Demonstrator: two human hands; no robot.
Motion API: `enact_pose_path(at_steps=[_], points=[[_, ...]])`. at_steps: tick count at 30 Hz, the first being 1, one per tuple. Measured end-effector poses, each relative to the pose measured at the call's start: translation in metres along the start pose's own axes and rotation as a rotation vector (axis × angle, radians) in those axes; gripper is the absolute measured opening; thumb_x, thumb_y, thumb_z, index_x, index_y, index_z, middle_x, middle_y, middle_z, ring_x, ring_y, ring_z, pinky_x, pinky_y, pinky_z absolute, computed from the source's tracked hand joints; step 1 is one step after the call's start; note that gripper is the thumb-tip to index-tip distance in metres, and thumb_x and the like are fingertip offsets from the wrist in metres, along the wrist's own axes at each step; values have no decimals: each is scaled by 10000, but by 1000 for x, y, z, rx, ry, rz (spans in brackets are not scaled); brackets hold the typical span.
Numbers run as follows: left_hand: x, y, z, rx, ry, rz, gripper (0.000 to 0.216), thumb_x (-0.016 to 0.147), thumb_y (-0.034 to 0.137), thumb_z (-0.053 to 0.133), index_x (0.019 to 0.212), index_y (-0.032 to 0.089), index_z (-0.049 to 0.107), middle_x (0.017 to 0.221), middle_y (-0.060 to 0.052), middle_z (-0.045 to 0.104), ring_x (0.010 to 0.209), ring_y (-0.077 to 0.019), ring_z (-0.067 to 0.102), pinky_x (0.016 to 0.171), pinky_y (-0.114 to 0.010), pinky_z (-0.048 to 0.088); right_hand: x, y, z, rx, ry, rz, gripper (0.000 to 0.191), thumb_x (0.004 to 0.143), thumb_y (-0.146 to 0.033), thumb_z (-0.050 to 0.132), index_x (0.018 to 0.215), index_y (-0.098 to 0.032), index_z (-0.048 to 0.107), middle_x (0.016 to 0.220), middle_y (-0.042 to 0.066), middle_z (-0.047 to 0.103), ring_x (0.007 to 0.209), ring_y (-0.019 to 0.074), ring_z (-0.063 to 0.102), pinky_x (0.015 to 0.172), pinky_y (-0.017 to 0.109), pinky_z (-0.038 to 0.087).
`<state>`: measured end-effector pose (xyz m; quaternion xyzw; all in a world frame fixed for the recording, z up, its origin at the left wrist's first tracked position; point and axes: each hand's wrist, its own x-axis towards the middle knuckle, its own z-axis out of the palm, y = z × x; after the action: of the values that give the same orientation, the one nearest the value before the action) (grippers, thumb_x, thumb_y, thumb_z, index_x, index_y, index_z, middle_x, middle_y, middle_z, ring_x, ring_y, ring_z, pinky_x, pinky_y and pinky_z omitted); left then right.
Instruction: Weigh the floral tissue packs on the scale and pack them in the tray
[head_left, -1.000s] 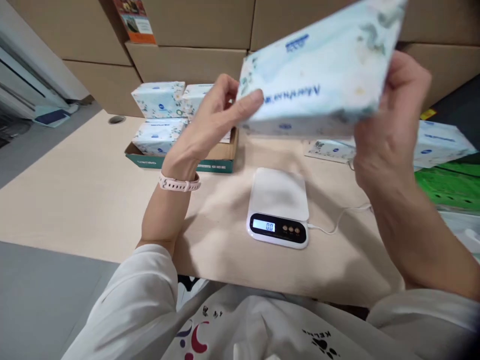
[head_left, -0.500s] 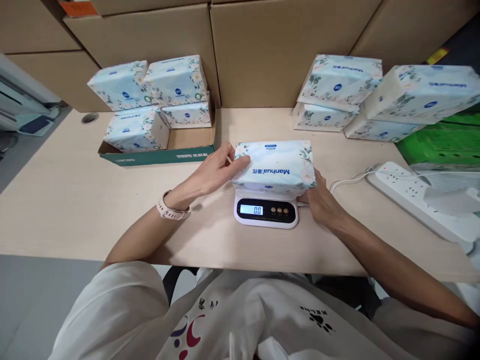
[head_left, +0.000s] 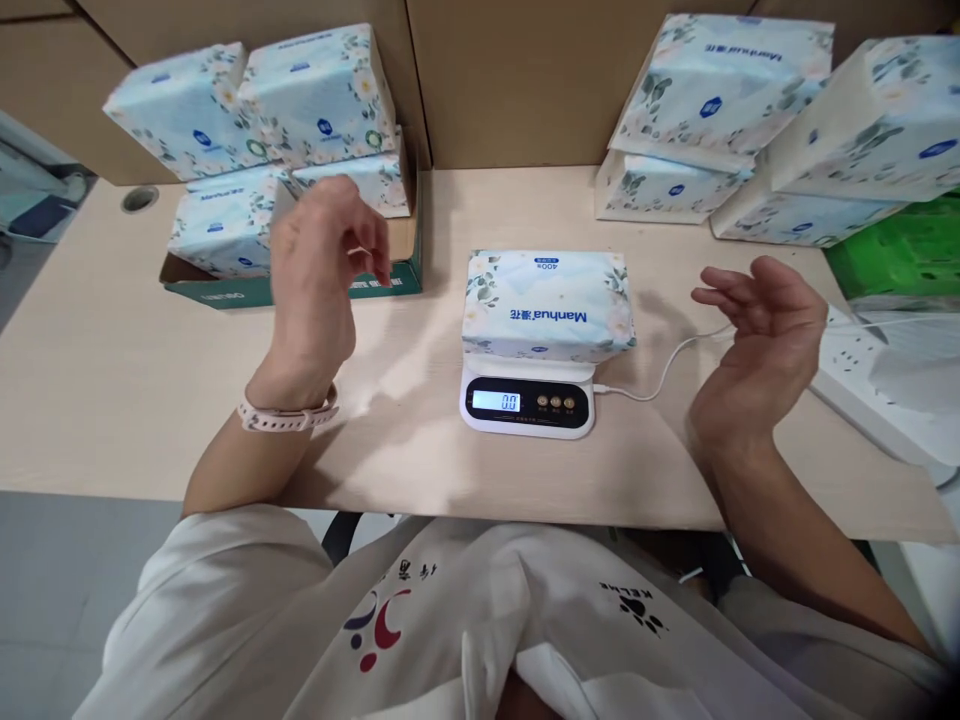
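A floral tissue pack point(head_left: 547, 305) rests on the white digital scale point(head_left: 528, 405), whose lit display reads 0.0. Neither hand touches the pack. My left hand point(head_left: 319, 270) is raised to its left, in front of the cardboard tray, with fingers loosely curled but apart and nothing held. My right hand point(head_left: 757, 350) is lifted on the other side, palm turned inward, fingers bent and holding nothing. A white cable point(head_left: 660, 385) runs from the scale's right side toward the power strip.
Several tissue packs point(head_left: 315, 95) stand in a green-sided cardboard tray point(head_left: 225, 292) at the back left. More packs point(head_left: 720, 90) are stacked at the back right, beside a green package point(head_left: 900, 255). A white power strip point(head_left: 870, 390) lies at the right. Cardboard boxes point(head_left: 510, 90) line the back.
Both hands have let go of the tissue pack, moving up and outward to either side. The pack stays on the scale, and the display still reads 0.0. The camera view has shifted closer.
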<state>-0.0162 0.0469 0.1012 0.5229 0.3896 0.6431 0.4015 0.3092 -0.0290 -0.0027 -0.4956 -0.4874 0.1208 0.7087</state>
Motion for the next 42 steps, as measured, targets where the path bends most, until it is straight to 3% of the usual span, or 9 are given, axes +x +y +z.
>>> enact_pose_path(at_steps=[4,8,11,14,17,24,31,36,42], points=[[-2,15,3,-177,33,35,390,948,179,481,566,241,528,633,-2,294,531,-158,408,444,-300,297,0,-2,4,47,20,16,489,1008,-570,459,1200,-199,713,1096,93,795,1001,238,776,989,540,613],[-5,21,6,-296,71,60,499,1000,178,449,521,239,573,644,1,215,520,-151,347,421,-299,270,1,-1,6,87,67,3,577,999,-652,400,1144,-188,712,1027,95,758,995,255,774,890,530,630],[-8,25,8,-311,43,77,524,1010,158,412,527,232,600,639,0,205,518,-142,331,420,-285,273,3,0,5,112,96,4,511,969,-613,464,1103,-194,724,999,84,754,985,253,787,816,497,630],[-9,29,10,-329,114,103,577,1058,245,336,527,228,562,649,8,198,495,-119,281,401,-273,227,3,-1,4,134,110,0,424,971,-544,499,1096,-217,738,993,62,752,989,241,788,787,468,627],[-8,31,11,-306,169,99,573,1068,279,302,538,229,513,656,15,184,478,-107,243,395,-276,190,2,-3,2,145,109,-37,507,1021,-611,424,1124,-245,760,1010,55,754,1007,239,784,769,461,625],[-4,28,8,-269,141,70,509,1028,203,333,532,233,441,609,28,134,429,-97,179,369,-275,131,1,-7,2,137,114,0,761,1049,-783,231,1095,-254,777,996,69,745,990,245,784,706,458,614],[-3,23,10,-308,175,93,526,1000,277,382,477,239,423,536,42,118,410,-67,149,355,-238,101,-2,-12,2,152,40,6,687,1069,-732,301,1135,-279,813,1010,63,752,1024,240,784,657,413,601],[-2,20,4,-269,70,89,530,1018,229,395,491,227,451,511,33,159,394,-75,187,344,-237,133,-2,-11,2,141,53,-10,718,1066,-733,271,1103,-261,811,994,67,752,977,243,788,604,408,590],[-4,19,10,-250,151,83,529,1004,177,384,478,224,392,548,18,108,403,-94,176,353,-242,120,-2,-16,5,25,80,45,839,1009,-850,191,1051,-253,779,952,70,740,919,262,789,581,441,601]])
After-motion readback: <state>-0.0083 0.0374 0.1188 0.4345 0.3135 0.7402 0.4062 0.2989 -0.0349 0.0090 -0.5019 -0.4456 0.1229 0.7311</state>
